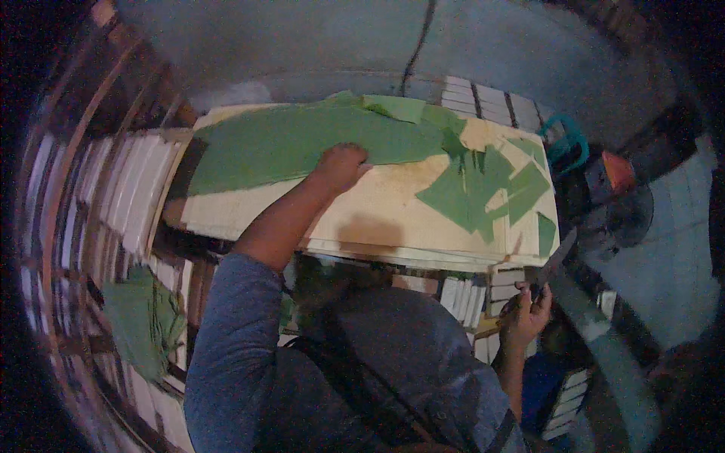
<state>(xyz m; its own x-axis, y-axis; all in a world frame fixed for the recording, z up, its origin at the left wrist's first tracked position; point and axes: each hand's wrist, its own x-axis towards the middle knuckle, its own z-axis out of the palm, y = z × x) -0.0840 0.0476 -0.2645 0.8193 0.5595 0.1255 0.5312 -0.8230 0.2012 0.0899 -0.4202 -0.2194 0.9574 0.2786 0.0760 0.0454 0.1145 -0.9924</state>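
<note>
A long, thin green sheet (272,142) lies across the far part of a pale, wood-coloured worktop (370,208). My left hand (343,166) is closed at the near edge of this sheet, its fingers curled down against it; the fingertips are hidden. To the right, torn or cut green pieces (472,192) overlap one another at odd angles. Beyond the worktop's near right corner, my right hand (526,317) holds a knife (560,255) with a broad grey blade pointing up and away. The handle is mostly covered by my fingers.
More folded green material (143,321) hangs at the lower left, beside stacked pale slats (140,192). Right of the worktop are a teal rounded object (570,143) and an orange-red item (618,172). Grey floor (302,41) spreads beyond the far edge.
</note>
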